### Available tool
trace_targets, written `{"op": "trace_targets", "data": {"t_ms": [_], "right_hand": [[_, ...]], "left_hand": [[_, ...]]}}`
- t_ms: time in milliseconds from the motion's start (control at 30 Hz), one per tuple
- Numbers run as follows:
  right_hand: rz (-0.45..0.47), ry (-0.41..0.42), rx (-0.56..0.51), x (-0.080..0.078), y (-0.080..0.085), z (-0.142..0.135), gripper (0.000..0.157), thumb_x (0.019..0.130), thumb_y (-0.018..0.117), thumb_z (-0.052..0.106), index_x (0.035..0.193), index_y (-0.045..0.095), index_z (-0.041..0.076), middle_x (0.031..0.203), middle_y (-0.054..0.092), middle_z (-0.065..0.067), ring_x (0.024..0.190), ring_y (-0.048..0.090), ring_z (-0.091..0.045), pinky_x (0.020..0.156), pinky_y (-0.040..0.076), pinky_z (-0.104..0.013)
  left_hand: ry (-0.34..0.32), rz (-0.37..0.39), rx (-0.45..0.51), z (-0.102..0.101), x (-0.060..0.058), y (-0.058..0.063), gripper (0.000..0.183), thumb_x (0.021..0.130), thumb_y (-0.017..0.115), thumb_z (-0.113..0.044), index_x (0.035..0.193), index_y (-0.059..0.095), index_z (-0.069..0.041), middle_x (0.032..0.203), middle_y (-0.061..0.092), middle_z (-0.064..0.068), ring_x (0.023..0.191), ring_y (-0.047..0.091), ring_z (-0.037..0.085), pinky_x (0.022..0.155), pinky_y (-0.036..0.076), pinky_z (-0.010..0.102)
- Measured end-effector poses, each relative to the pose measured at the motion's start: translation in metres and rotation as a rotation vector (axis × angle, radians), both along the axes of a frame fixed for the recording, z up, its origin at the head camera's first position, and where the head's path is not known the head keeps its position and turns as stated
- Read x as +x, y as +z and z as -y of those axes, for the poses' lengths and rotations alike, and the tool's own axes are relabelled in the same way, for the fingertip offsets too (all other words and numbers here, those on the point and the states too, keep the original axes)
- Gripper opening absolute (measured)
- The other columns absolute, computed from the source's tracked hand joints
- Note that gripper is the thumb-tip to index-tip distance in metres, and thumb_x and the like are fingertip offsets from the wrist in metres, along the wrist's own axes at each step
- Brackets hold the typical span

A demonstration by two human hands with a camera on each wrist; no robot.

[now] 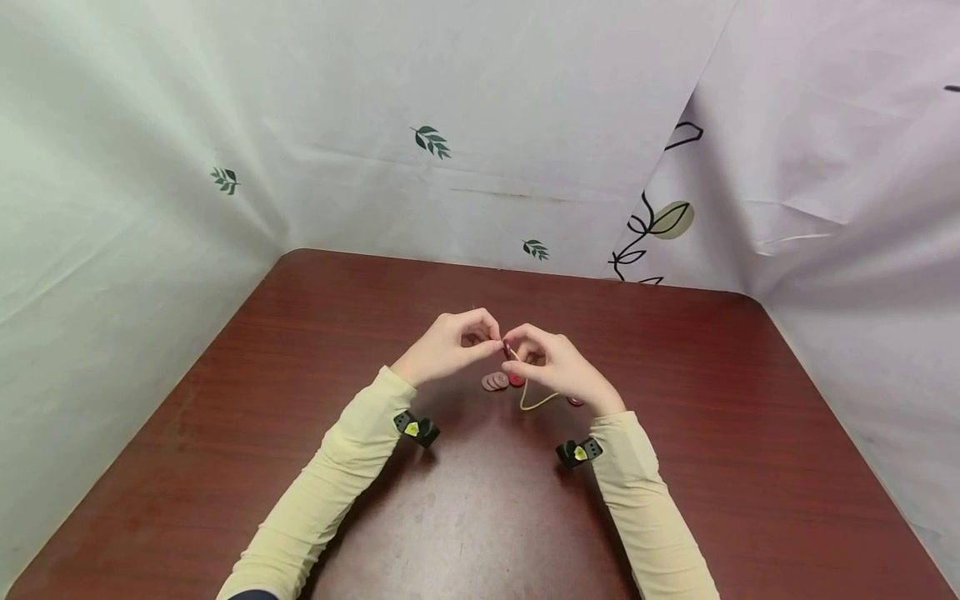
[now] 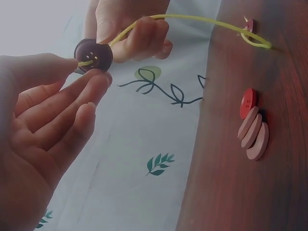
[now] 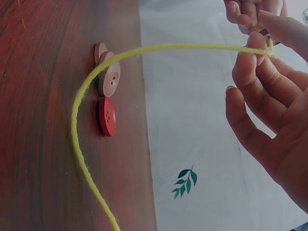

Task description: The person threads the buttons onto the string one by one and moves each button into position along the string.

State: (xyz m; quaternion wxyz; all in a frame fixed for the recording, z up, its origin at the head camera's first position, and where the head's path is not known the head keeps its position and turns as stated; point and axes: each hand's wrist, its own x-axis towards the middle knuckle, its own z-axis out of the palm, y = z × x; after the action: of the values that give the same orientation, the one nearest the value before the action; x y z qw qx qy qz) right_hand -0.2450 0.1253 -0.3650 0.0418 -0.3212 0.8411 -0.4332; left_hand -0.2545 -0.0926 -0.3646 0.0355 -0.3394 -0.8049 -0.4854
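Note:
A dark four-hole button [image 2: 94,52] is held up above the table, yellow yarn [image 2: 202,18] passing through it. My right hand [image 1: 564,367] pinches the button by its edge between thumb and fingers. On the button's other face, my left hand [image 1: 442,348] pinches the short yarn end at a hole, its fingertips close against the rim. From the right hand the yarn curves down to the table, where another dark red button [image 2: 249,28] is strung on it. A bright red button [image 3: 107,116] and several pink buttons [image 3: 110,79] lie below the hands.
The brown wooden table [image 1: 360,308] has rounded far corners. White curtains [image 1: 480,167] with leaf prints hang behind it and at both sides. Each wrist carries a small black camera, one at the left [image 1: 417,428] and one at the right [image 1: 579,452].

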Motion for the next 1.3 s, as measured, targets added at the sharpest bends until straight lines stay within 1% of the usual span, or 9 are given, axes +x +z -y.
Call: {"op": "trace_targets", "data": {"t_ms": [100,233,367,633,767,833,1000,1167,1300], "right_hand": [[-0.008,0.004,0.014,-0.0012,-0.0010,-0.0003,0.029,0.087,0.073,0.017,0.112,0.060,0.009,0.071,0.065,-0.005,0.063,0.054,-0.007,0.061,0.041,-0.022],[-0.009,0.008,0.030,-0.0029,-0.0028,-0.0008,0.028,0.086,0.073,0.017,0.111,0.061,0.009,0.070,0.064,-0.002,0.063,0.054,-0.008,0.060,0.041,-0.022],[-0.009,0.007,0.045,-0.0030,-0.0027,-0.0017,0.028,0.087,0.073,0.018,0.110,0.062,0.008,0.071,0.064,0.000,0.062,0.054,-0.009,0.059,0.042,-0.023],[-0.015,0.006,0.074,-0.0030,-0.0034,-0.0048,0.026,0.086,0.073,0.019,0.109,0.063,0.010,0.075,0.066,0.001,0.066,0.057,-0.009,0.062,0.045,-0.025],[0.001,0.007,0.093,-0.0033,-0.0039,-0.0064,0.023,0.086,0.073,0.019,0.106,0.063,0.013,0.078,0.066,0.001,0.071,0.060,-0.010,0.066,0.048,-0.025],[0.012,0.016,0.096,-0.0032,-0.0041,-0.0066,0.022,0.085,0.074,0.018,0.104,0.063,0.013,0.079,0.066,0.001,0.073,0.061,-0.010,0.068,0.050,-0.026],[0.031,0.037,0.109,-0.0033,-0.0060,-0.0062,0.019,0.085,0.074,0.019,0.100,0.064,0.015,0.080,0.067,0.001,0.076,0.062,-0.011,0.072,0.051,-0.030],[0.044,0.038,0.122,-0.0029,-0.0070,-0.0049,0.018,0.083,0.076,0.020,0.097,0.065,0.016,0.080,0.067,0.001,0.078,0.062,-0.013,0.074,0.052,-0.034],[0.058,0.039,0.122,-0.0029,-0.0071,-0.0044,0.018,0.083,0.076,0.022,0.096,0.065,0.016,0.081,0.067,0.000,0.079,0.063,-0.014,0.075,0.052,-0.035]], "left_hand": [[-0.003,-0.002,0.002,0.0002,0.0005,0.0008,0.009,0.090,0.068,-0.016,0.090,0.060,-0.011,0.085,0.070,0.011,0.079,0.066,0.013,0.073,0.052,0.026],[0.000,-0.001,0.005,0.0007,0.0015,0.0025,0.010,0.091,0.068,-0.015,0.091,0.060,-0.010,0.086,0.070,0.014,0.079,0.067,0.019,0.073,0.051,0.028],[0.003,0.004,0.001,0.0010,0.0012,0.0025,0.009,0.091,0.067,-0.014,0.092,0.059,-0.010,0.087,0.070,0.016,0.080,0.067,0.021,0.074,0.051,0.026],[0.001,-0.006,-0.001,0.0020,0.0019,0.0036,0.008,0.091,0.067,-0.014,0.091,0.059,-0.011,0.085,0.071,0.011,0.079,0.066,0.015,0.073,0.051,0.028],[-0.003,0.003,0.012,0.0024,0.0025,0.0044,0.008,0.091,0.067,-0.013,0.090,0.059,-0.010,0.086,0.072,0.009,0.080,0.067,0.020,0.072,0.050,0.030],[0.000,0.010,0.013,0.0023,0.0027,0.0044,0.008,0.091,0.067,-0.013,0.090,0.059,-0.010,0.087,0.072,0.008,0.080,0.067,0.019,0.072,0.050,0.031],[0.009,0.013,0.008,0.0022,0.0026,0.0036,0.008,0.091,0.066,-0.011,0.091,0.059,-0.010,0.086,0.072,0.008,0.078,0.065,0.013,0.073,0.050,0.035],[0.014,-0.015,0.013,0.0028,0.0030,0.0052,0.008,0.091,0.066,-0.010,0.091,0.058,-0.010,0.084,0.071,0.005,0.077,0.065,0.010,0.072,0.050,0.032],[0.023,-0.026,0.019,0.0033,0.0033,0.0068,0.008,0.091,0.066,-0.011,0.092,0.058,-0.010,0.084,0.071,0.004,0.077,0.065,0.010,0.071,0.049,0.027]]}}
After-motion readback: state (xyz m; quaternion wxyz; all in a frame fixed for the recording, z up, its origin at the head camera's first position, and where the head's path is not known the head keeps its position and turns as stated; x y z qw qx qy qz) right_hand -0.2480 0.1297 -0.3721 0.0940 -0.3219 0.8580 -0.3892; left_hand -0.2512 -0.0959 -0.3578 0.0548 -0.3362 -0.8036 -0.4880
